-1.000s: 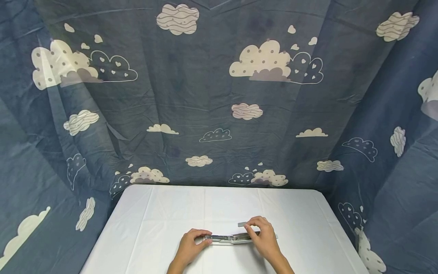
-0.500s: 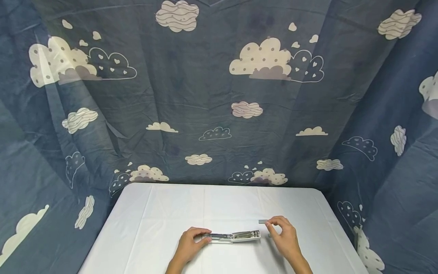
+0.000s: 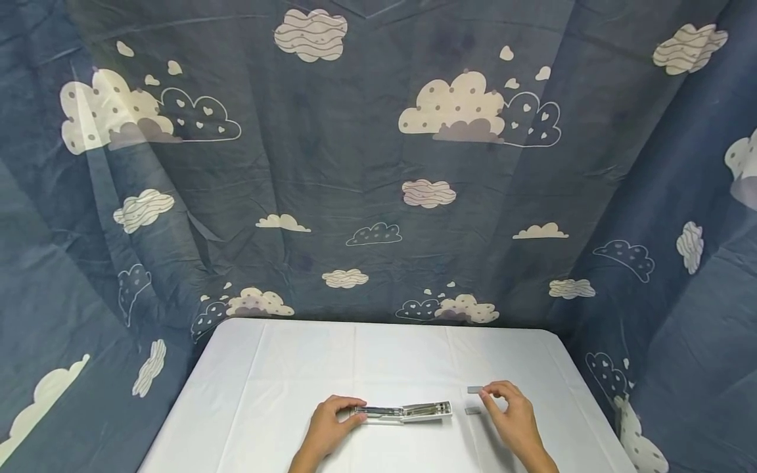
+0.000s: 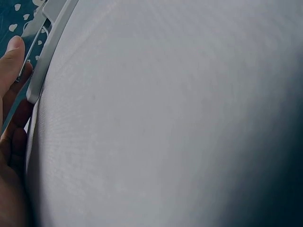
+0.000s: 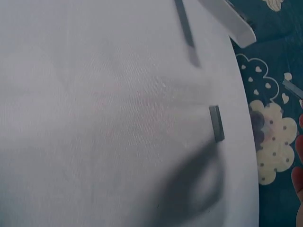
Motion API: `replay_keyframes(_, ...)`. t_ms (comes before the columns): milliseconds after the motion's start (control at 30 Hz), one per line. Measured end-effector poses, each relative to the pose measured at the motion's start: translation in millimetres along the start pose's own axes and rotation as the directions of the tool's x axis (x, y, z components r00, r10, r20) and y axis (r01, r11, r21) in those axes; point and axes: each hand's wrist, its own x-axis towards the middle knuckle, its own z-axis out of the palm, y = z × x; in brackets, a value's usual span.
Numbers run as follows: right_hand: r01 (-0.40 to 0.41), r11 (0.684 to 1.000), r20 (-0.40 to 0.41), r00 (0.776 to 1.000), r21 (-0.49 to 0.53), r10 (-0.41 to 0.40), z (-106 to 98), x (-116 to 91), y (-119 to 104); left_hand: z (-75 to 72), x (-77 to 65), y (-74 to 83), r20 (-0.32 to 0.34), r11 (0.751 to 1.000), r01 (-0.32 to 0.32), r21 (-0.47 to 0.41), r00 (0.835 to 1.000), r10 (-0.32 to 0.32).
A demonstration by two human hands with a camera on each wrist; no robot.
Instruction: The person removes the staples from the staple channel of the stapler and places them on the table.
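Note:
An unfolded white-and-metal stapler (image 3: pixel 427 412) lies across the front of the white table. My left hand (image 3: pixel 328 424) pinches its left end between thumb and fingers. In the left wrist view, the thumb (image 4: pixel 15 49) lies against the thin metal part beside the stapler's grey body (image 4: pixel 45 61). My right hand (image 3: pixel 513 419) is raised off to the right, pinching a small grey strip of staples (image 3: pixel 475 389) by one end. A second staple strip (image 3: pixel 472 410) lies on the table below it, also seen in the right wrist view as a short grey staple strip (image 5: pixel 216 124).
The white-covered table (image 3: pixel 284 355) has its far edge near a blue cloud-print curtain (image 3: pixel 331 164), which also hangs at both sides. Shadows of the right hand and of the stapler fall on the cloth.
My right hand has moved right from above the stapler, carrying the staple strip past the stapler's end. The strip lying on the table has come into fuller view. The left hand holds still.

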Motion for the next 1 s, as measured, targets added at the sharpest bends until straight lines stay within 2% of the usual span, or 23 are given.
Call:
replay_keyframes(167, 0.016, 1.000, -0.001, 1.000, -0.012, -0.016, -2, 1, 15, -0.8, 1.0, -0.3, -0.007, 1.000, -0.021, -0.003, 1.000, 0.021)
replay_keyframes(267, 0.007, 0.999, 0.021, 1.000, -0.032, -0.007, -3, 1, 22, -0.7, 1.8, -1.0, -0.004, 1.000, -0.012, -0.002, 1.000, 0.012)
replay_keyframes(667, -0.066, 0.996, 0.103, 0.992, -0.064, 0.072, -3, -4, 48, -0.9, -0.7, -1.0, 0.009, 1.000, 0.012, -0.004, 1.000, -0.012)
replay_keyframes(1000, -0.130, 0.987, 0.161, 0.976, -0.094, 0.144, -1, -6, 59, -1.6, -1.1, -0.7, -0.002, 1.000, -0.004, -0.012, 1.000, 0.004)
